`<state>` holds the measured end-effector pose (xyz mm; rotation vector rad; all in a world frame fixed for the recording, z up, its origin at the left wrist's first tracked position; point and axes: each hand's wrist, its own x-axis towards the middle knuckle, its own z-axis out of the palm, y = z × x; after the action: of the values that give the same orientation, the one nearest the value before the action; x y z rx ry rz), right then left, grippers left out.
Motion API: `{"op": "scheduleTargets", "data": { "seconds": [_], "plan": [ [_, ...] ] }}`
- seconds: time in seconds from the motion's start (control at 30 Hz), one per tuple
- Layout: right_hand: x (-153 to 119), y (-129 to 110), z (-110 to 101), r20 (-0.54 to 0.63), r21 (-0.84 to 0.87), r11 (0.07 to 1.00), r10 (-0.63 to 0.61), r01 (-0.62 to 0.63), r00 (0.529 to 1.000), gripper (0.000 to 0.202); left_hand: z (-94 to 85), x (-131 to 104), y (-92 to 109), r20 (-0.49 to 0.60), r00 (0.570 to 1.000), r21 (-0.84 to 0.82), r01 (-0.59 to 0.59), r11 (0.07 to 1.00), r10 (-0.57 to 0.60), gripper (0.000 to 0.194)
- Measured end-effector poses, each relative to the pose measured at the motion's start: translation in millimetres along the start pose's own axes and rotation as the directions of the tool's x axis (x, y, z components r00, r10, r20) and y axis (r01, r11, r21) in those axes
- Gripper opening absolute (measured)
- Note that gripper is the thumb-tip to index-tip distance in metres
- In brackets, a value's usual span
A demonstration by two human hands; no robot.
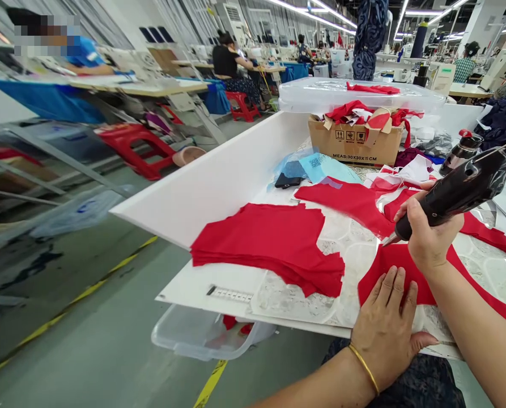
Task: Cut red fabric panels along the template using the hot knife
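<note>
My left hand [388, 320] lies flat with outstretched fingers on a red fabric piece [418, 283] near the table's front edge. In my right hand [433, 235] is a black handheld electric tool [456, 190], its fingers wrapped round the body. The tool's narrow metal tip points down left at the top edge of that fabric; whether it touches cannot be made out. To the left lies a stack of cut red fabric pieces [269, 243]. Behind my right hand, more red fabric [350, 201] spreads over the patterned table top.
A white upright board [210, 170] borders the table's left side. At the back stand a cardboard box [354, 141] of red scraps and a clear plastic bin [312, 93]. A black bottle [460, 153] stands right. Below is a clear tub [193, 334]. Co-workers sit at sewing tables beyond.
</note>
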<state>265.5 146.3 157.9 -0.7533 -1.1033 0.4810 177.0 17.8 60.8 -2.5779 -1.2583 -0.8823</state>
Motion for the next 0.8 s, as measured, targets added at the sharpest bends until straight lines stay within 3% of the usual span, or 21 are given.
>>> {"op": "scheduleTargets", "data": {
  "seconds": [0.3, 0.43, 0.67, 0.8],
  "plan": [
    [0, 3, 3, 0.035, 0.036, 0.999, -0.001, 0.0, 0.999, 0.02, -0.8, -1, 1, -0.022, 1.0, -0.009, 0.011, 1.0, -0.011, 0.081],
    [-2, 6, 2, -0.007, -0.035, 0.999, 0.011, -0.012, 1.0, 0.018, -0.5, -2, 1, -0.028, 1.0, 0.0, 0.012, 1.0, -0.012, 0.081],
    [-17, -13, 3, 0.065, 0.117, 0.993, 0.023, -0.031, 0.998, 0.018, -2.6, 0, 2, -0.032, 0.999, -0.013, 0.015, 1.0, -0.016, 0.081],
    [-21, -17, 3, 0.074, 0.099, 0.994, 0.046, -0.053, 0.996, 0.013, -3.2, 1, 2, -0.053, 0.998, -0.011, 0.022, 1.0, -0.023, 0.08]
  ]
}}
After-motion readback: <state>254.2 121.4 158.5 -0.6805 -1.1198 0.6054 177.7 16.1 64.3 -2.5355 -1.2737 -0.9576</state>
